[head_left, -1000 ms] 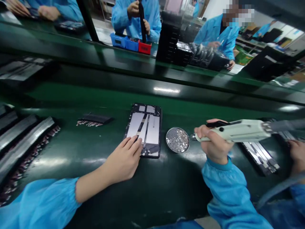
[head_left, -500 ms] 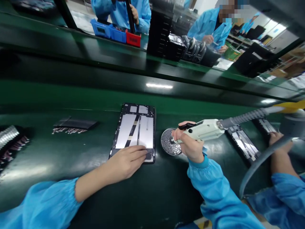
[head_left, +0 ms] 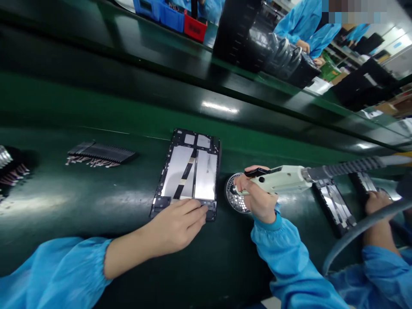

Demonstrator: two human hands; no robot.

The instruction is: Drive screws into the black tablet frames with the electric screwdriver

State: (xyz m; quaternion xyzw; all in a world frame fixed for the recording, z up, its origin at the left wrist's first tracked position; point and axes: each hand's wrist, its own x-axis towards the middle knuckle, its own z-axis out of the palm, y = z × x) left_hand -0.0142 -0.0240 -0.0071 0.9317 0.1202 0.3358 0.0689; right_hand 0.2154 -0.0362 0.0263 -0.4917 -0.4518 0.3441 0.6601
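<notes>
An opened tablet [head_left: 206,174] lies on the dark green bench, with its silver battery plates and black ribbon cable showing. My left hand [head_left: 175,225] is over its lower end, fingers bent together and pressed on it; the fingertips are partly hidden. In my right hand [head_left: 261,204] is a pale electric screwdriver [head_left: 288,178] with a black lever, held nearly level. Its nose points down at a round metal screw dish [head_left: 238,204] full of small holes, just right of the tablet. The bit's tip is too small to make out.
A black comb-like stack of parts with wires [head_left: 101,153] lies left, and another bundle [head_left: 13,171] at the left edge. Further tablets [head_left: 334,204] lie right, near a co-worker's hand [head_left: 378,204]. A grey hose [head_left: 357,227] curves there. Bins [head_left: 195,28] stand behind the raised ledge.
The view has shifted, so the bench's back drops out at the top. My left hand stays on the tablet, and the screwdriver's nose remains over the dish.
</notes>
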